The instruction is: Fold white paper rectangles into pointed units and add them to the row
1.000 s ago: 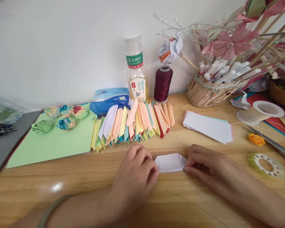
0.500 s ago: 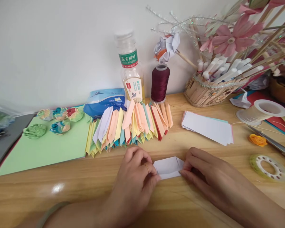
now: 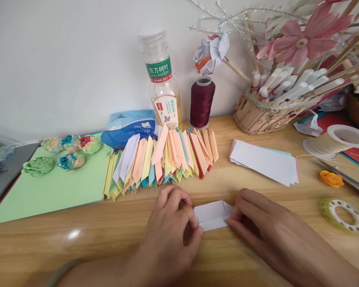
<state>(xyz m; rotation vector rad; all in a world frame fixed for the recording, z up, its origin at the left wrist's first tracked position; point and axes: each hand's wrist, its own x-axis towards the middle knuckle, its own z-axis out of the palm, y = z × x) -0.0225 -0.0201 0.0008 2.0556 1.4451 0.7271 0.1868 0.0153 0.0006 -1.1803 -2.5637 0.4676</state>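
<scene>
A small white folded paper strip [image 3: 214,215] lies low over the wooden table, creased lengthwise, with a slanted fold at its upper right corner. My left hand [image 3: 175,229] pinches its left end between thumb and fingers; a thin ring shows on one finger. At the other end, my right hand [image 3: 257,227] grips the paper, thumb in front and fingers curled behind. Both ends of the strip are partly hidden by my fingers. Just beyond my hands stands a row of folded coloured paper pieces [image 3: 167,155]. To the right lies a stack of white paper slips [image 3: 263,161].
Along the wall are a blue tissue pack [image 3: 128,127], a plastic bottle [image 3: 160,79], a maroon thread spool [image 3: 202,101] and a basket of markers [image 3: 266,113]. Green paper [image 3: 54,191] carries several paper flowers. Tape [image 3: 345,215], scissors [image 3: 347,177] and a cord spool [image 3: 323,145] sit right.
The view has shifted slightly. Both hands keep their hold on the white paper strip, which looks a little flatter along its front edge.
</scene>
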